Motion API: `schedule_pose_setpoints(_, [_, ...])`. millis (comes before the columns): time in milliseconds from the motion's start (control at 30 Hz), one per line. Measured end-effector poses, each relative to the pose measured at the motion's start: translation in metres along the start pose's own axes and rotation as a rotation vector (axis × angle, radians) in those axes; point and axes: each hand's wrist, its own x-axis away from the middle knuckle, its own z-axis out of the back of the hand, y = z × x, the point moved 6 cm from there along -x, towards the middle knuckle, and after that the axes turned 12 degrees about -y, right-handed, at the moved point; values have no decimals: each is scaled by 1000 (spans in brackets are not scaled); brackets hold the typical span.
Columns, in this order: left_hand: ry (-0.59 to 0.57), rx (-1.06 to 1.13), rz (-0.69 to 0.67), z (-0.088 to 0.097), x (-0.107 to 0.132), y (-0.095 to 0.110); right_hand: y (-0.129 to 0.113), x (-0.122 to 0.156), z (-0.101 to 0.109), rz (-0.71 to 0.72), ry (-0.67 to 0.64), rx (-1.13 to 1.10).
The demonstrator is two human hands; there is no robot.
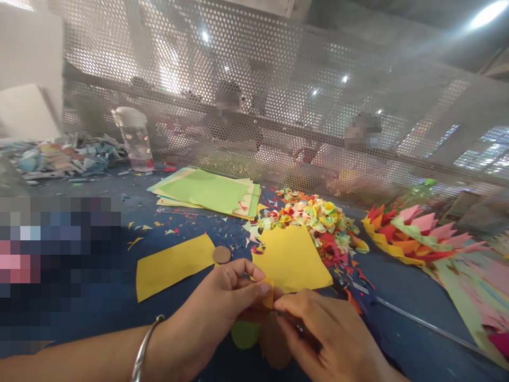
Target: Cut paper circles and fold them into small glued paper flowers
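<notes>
My left hand [234, 294] pinches a small folded-looking piece of yellow paper [269, 298] between thumb and fingers. At its right edge my right hand [322, 323] is closed, its thumb and fingertips pinched together against the same piece. Below my hands are a green rounded paper piece [245, 334] and a brown disc [276, 342], partly hidden. Just beyond my left hand lies another small brown disc [221, 254], touching a yellow paper strip [175, 265]. A larger yellow sheet [294, 257] with a cut-out edge lies past my fingertips.
Behind lie a stack of green and yellow sheets [207, 188] and a heap of small folded paper pieces [314, 212]. A layered paper flower [421, 233] sits at right, a bottle [135, 140] at back left. A perforated screen [270, 101] rises behind; people sit beyond it.
</notes>
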Motion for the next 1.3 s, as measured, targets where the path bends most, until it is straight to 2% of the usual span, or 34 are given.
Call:
schedule_pose_setpoints(67, [-21, 45, -9, -2, 0, -2, -2, 0, -2, 47, 9, 35])
schedule_pose_setpoints(233, [-127, 120, 29, -8, 2, -8, -3, 4, -2, 63, 7, 60])
schedule_pose_setpoints(400, [-244, 70, 12, -16, 1, -8, 1, 3, 2, -40, -29, -63])
schedule_pose_setpoints(500, [-235, 18, 4, -17, 0, -9, 6, 2, 3, -130, -14, -127])
schedule_pose_setpoints(700, [-201, -28, 19, -18, 1, -8, 13, 4, 1, -212, 7, -160])
schedule_pose_setpoints(933, [-293, -115, -38, -18, 2, -12, 13, 2, 3, -215, 28, -164])
schedule_pose_setpoints(1300, [-280, -194, -59, -18, 3, -10, 16, 9, 0, -246, 72, -238])
